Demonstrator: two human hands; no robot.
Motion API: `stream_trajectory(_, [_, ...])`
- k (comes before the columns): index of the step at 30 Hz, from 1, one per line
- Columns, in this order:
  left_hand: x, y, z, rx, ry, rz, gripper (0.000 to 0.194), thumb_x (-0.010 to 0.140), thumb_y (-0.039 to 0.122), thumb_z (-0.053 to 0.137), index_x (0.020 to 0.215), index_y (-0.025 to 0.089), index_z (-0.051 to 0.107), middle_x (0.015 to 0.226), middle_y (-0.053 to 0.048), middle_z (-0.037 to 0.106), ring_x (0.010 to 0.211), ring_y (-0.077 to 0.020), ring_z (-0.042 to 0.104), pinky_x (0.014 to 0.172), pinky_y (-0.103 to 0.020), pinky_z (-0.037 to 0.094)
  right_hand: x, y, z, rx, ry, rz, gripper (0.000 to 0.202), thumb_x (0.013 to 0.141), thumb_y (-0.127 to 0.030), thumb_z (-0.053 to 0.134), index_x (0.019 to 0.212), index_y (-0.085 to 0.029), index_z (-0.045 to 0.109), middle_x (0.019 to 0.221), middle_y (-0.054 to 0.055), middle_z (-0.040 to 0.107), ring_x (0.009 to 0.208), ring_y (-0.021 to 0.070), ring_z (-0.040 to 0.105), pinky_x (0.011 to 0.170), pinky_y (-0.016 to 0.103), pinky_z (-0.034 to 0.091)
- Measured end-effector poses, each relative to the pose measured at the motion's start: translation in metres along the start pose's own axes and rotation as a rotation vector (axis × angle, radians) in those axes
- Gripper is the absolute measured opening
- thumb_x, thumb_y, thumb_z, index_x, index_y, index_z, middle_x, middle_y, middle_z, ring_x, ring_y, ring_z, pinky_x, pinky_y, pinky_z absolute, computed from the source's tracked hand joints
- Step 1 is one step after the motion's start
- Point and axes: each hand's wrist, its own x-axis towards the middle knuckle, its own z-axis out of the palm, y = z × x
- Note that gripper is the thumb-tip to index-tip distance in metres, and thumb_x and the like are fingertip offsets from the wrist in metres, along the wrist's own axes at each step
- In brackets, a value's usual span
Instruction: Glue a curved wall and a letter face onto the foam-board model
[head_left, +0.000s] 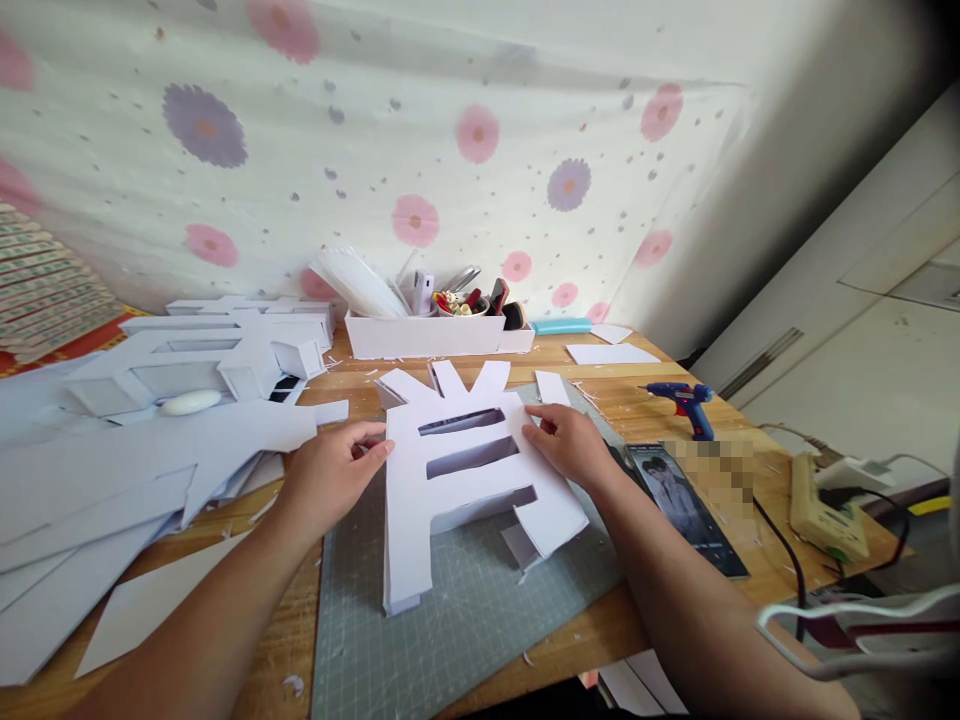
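A white foam-board character, built up with side walls and slots through its face, lies on the grey-green cutting mat. My left hand is at its left edge, thumb and fingertips pinching the side. On the opposite side, my right hand has its thumb and curled fingers against the upper right edge. The fingertips on the far side are partly hidden. At the lower right of the character, a short stroke with folded walls juts toward me.
White foam-board pieces are piled at the left. Behind stands a white box of tools and glue sticks. To the right are a blue glue gun, a phone and a power strip with cords.
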Motion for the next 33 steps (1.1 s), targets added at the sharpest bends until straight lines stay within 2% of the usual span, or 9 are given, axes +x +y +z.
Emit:
stream_trajectory(10, [-0.002, 0.000, 0.002, 0.006, 0.010, 0.020, 0.042, 0.077, 0.049, 0.054, 0.104, 0.024, 0.075, 0.102, -0.005, 0.077, 0.091, -0.0272, 0.070, 0.083, -0.039, 0.052, -0.003, 0.000, -0.002, -0.049, 0.020, 0.018, 0.031, 0.086, -0.033, 0.057, 0.109, -0.023, 0.076, 0.079, 0.003, 0.069, 0.069, 0.0173, 0.058, 0.064, 0.028, 0.037])
stream_trajectory(16, [-0.005, 0.005, 0.001, -0.012, 0.002, 0.004, 0.039, 0.079, 0.044, 0.057, 0.107, 0.022, 0.074, 0.099, -0.006, 0.077, 0.087, -0.0251, 0.069, 0.080, -0.037, 0.052, -0.005, 0.001, 0.000, -0.131, 0.044, -0.026, 0.031, 0.088, -0.034, 0.056, 0.109, -0.022, 0.075, 0.080, 0.004, 0.069, 0.070, 0.0185, 0.059, 0.064, 0.029, 0.036])
stream_trajectory(21, [-0.005, 0.001, 0.003, -0.071, -0.036, -0.022, 0.040, 0.079, 0.048, 0.059, 0.107, 0.022, 0.069, 0.085, -0.005, 0.076, 0.078, -0.0241, 0.069, 0.070, -0.035, 0.052, -0.008, -0.003, 0.003, -0.250, 0.060, -0.065, 0.031, 0.092, -0.033, 0.052, 0.110, -0.019, 0.072, 0.088, 0.007, 0.071, 0.077, 0.0212, 0.062, 0.066, 0.030, 0.037])
stream_trajectory(29, [-0.003, 0.003, 0.005, -0.143, -0.056, -0.107, 0.045, 0.069, 0.053, 0.066, 0.102, 0.022, 0.061, 0.080, -0.003, 0.074, 0.076, -0.0249, 0.070, 0.065, -0.033, 0.048, -0.013, -0.017, 0.005, -0.397, 0.036, -0.015, 0.034, 0.097, -0.031, 0.042, 0.111, -0.017, 0.069, 0.105, 0.013, 0.071, 0.091, 0.0263, 0.066, 0.069, 0.032, 0.039])
stream_trajectory(33, [-0.002, 0.002, 0.006, -0.184, -0.057, -0.108, 0.045, 0.068, 0.054, 0.067, 0.100, 0.023, 0.058, 0.077, -0.002, 0.074, 0.072, -0.0241, 0.069, 0.063, -0.032, 0.047, -0.014, -0.024, 0.004, -0.435, 0.024, -0.009, 0.032, 0.097, -0.028, 0.041, 0.112, -0.016, 0.068, 0.110, 0.014, 0.069, 0.094, 0.0277, 0.066, 0.070, 0.033, 0.041])
